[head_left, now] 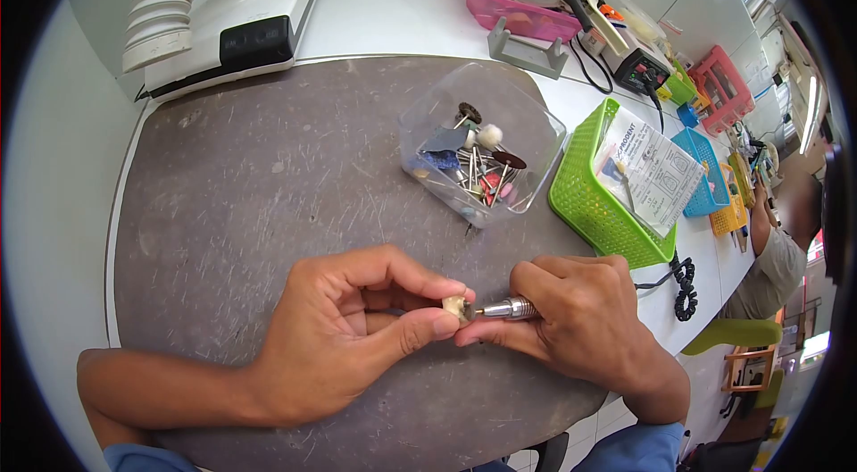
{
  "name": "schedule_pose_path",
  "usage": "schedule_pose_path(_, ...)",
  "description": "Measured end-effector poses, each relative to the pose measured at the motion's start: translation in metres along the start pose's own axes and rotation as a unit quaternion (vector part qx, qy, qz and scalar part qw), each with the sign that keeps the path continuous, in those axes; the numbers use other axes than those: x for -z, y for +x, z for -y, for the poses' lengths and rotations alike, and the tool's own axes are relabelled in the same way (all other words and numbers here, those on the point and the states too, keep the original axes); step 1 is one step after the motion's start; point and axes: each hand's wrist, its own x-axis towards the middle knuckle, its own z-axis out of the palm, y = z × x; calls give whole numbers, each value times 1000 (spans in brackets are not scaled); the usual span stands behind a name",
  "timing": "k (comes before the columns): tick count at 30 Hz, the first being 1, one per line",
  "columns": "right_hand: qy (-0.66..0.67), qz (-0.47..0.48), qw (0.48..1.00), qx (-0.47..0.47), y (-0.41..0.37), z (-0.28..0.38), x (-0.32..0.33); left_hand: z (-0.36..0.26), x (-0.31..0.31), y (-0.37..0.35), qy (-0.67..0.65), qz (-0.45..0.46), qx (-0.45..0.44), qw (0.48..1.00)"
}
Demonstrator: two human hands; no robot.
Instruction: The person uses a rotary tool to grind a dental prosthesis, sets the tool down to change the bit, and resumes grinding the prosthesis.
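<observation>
Between the thumb and fingertips of my left hand (344,329) is a small cream-coloured dental piece (455,305), partly covered by the fingers. My right hand (580,320) grips a metal rotary handpiece (511,309) like a pen. Its tip carries a small dark bit (470,312) that is at the piece, apparently touching it. The right thumb reaches close to the left fingertips. Both hands are above the scratched grey-brown mat (241,195). Beyond them stands a clear plastic box (536,142) of rotary burs and polishing wheels (482,170).
To the right, a green basket (580,200) holds a printed paper slip (652,173). A coiled black cord (685,289) hangs by it. A white extraction unit with hose (170,16) is back left. A pink basket (518,12) and control box (643,70) stand behind. Another person (777,258) sits at far right.
</observation>
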Motion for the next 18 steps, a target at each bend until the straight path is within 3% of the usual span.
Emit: schedule_pose_path(18, -12, 4, 1000, 3, -1, 0, 0, -1, 1, 1, -22, 2, 10, 1000)
